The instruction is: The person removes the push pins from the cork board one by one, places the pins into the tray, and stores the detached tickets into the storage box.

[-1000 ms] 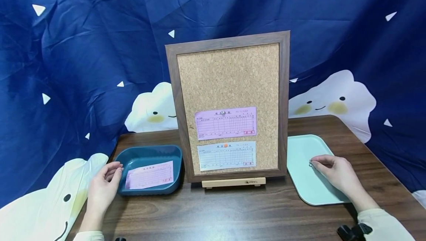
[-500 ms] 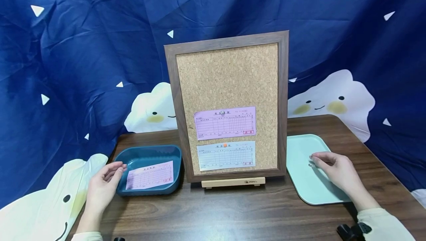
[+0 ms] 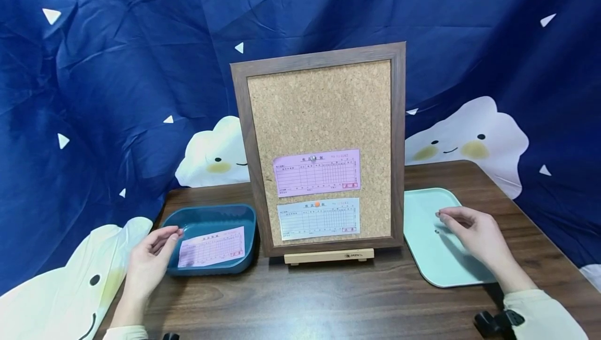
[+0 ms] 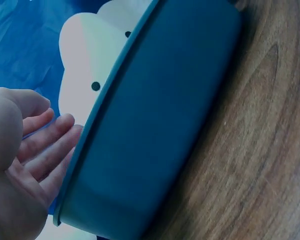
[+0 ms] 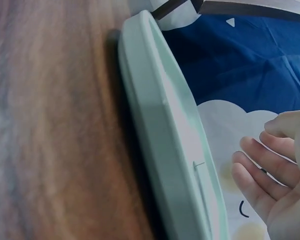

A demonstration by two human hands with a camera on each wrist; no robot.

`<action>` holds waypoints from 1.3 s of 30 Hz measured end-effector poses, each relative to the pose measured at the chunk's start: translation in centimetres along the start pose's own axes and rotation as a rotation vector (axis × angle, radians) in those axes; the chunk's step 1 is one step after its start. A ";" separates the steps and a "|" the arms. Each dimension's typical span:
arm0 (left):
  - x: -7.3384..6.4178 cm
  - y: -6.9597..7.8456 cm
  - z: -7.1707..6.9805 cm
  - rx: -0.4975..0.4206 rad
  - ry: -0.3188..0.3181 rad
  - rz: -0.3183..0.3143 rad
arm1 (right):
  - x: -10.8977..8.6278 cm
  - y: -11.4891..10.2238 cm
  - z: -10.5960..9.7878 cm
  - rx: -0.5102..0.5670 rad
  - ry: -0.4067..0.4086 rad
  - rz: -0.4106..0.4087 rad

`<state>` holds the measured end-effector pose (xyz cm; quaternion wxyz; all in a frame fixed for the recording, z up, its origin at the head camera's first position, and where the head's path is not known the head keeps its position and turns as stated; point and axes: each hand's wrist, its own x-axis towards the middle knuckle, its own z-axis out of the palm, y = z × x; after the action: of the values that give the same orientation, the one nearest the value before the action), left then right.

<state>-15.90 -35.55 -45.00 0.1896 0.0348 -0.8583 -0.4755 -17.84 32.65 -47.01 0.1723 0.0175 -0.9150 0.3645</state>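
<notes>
My left hand (image 3: 149, 264) hovers at the left rim of a dark blue plastic basin (image 3: 206, 212), fingers loosely bent and nothing visible in them. A pink receipt slip (image 3: 212, 249) lies inside that basin. On the other side, my right hand (image 3: 478, 235) is above a mint-green tray (image 3: 427, 267). Its fingers are loosely curled, with no held thing visible. Below the fingertips lies a tiny metallic pushpin (image 3: 437, 231), its thin point showing in the right wrist view. Between the hands stands a framed corkboard (image 3: 324, 105), bearing a purple receipt slip (image 3: 316, 175) and a light blue receipt slip (image 3: 319, 222).
A clear pushpin (image 3: 314, 158) fixes the purple slip, an orange pushpin (image 3: 317, 204) the blue one. The corkboard leans on a light wooden stand (image 3: 328, 256). All of it sits on a brown wooden table (image 3: 291, 303) before a blue curtain (image 3: 117, 69).
My right fingertips have lifted slightly off the tiny pushpin, which now lies on the tray apart from them. My left hand has shifted slightly right over the basin's rim.
</notes>
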 end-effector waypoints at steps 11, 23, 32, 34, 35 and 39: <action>0.2 1.3 0.4 -0.058 -0.031 0.046 | 0.2 -1.4 -0.7 0.058 0.041 -0.046; 0.0 2.6 0.9 -0.084 -0.050 0.072 | 0.4 -2.5 -0.9 0.141 0.065 -0.077; 0.4 3.9 1.7 -0.047 -0.075 0.138 | 0.5 -3.2 -0.5 0.155 0.074 -0.108; 0.5 3.9 1.8 -0.048 -0.081 0.156 | 0.6 -3.5 -0.5 0.149 0.077 -0.118; 0.6 3.9 1.9 -0.048 -0.084 0.163 | 0.6 -3.7 -0.5 0.146 0.078 -0.122; 0.5 3.9 2.1 -0.036 -0.082 0.166 | 0.7 -4.4 -0.5 0.129 0.081 -0.140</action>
<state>-16.64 -31.86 -42.59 0.1935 -0.0594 -0.8566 -0.4747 -17.66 29.80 -43.53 0.2328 0.0778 -0.8784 0.4101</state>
